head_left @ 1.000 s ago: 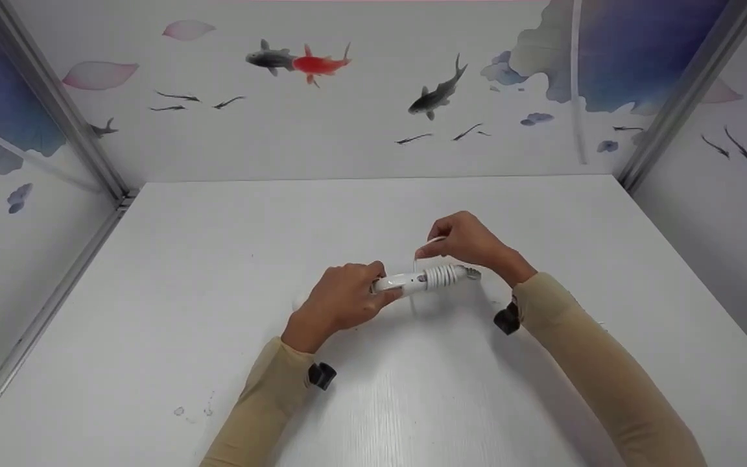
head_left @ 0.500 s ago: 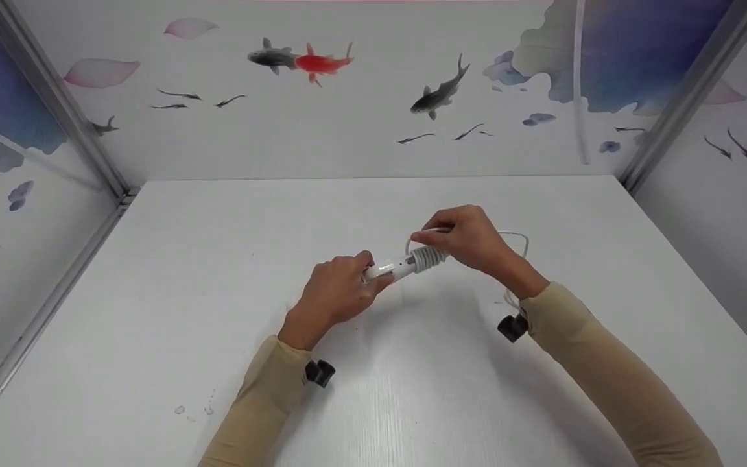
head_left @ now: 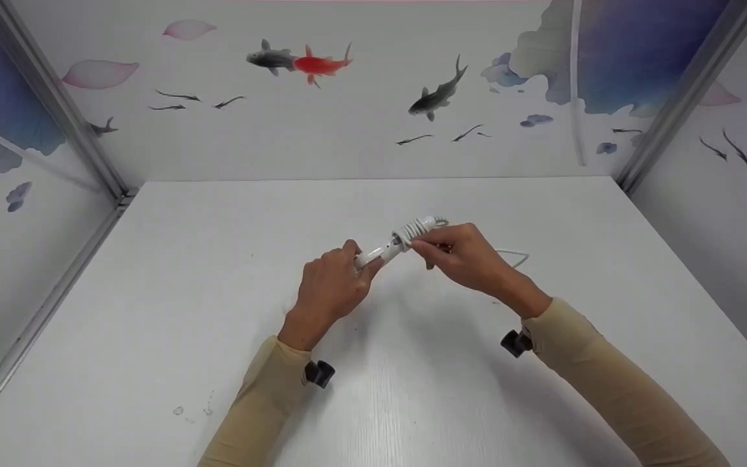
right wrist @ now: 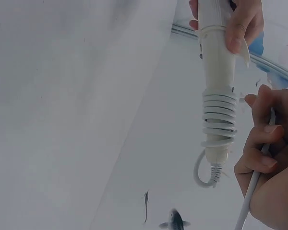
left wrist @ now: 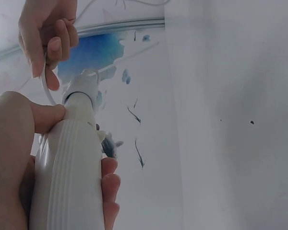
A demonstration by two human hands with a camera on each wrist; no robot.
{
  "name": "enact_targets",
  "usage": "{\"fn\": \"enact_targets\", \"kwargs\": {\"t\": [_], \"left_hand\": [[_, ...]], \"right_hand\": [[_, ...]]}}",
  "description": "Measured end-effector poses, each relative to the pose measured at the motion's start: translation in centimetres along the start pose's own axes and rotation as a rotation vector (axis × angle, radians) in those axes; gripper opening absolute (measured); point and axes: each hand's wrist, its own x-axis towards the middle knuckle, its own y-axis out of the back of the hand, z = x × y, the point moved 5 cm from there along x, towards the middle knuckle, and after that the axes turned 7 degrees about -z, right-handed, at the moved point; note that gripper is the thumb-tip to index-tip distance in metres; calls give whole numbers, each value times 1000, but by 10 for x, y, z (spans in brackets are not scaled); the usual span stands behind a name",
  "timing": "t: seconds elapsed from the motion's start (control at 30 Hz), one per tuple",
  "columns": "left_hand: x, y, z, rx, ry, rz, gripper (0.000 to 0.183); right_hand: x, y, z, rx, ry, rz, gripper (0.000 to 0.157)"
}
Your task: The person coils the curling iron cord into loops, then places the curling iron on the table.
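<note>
Holding a white appliance (left wrist: 69,172) above the white desk (head_left: 218,292), your left hand (head_left: 331,280) curls round its wider body. Your right hand (head_left: 467,257), just beside the narrow end, pinches the white cord (right wrist: 246,203), which wraps that end in coils and loops out behind your wrist.

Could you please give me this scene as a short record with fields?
Left grip: holds the white device
Right grip: holds the white cord
Winding: several turns around the device's cord end
Loose length: extends beyond the right grip
Surface: white table
Backdrop: wall with painted fish
</note>
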Motion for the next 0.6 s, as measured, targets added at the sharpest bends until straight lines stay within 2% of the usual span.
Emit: {"fn": "enact_targets", "kwargs": {"t": [0.2, 0.37, 0.47, 0.6], "left_hand": [[-1, 1, -1, -22, 9, 57, 45], [-1, 3, 0, -25, -2, 89, 45], [-1, 3, -1, -27, 3, 89, 46], [-1, 4, -3, -31, 7, 107, 45]], "right_hand": [[-1, -11, 10, 45, -48, -45, 29], [0, -18, 27, 110, -159, -179, 27], [-1, -20, 41, 216, -227, -250, 30], [-5, -23, 54, 388, -304, -304, 36]]}}
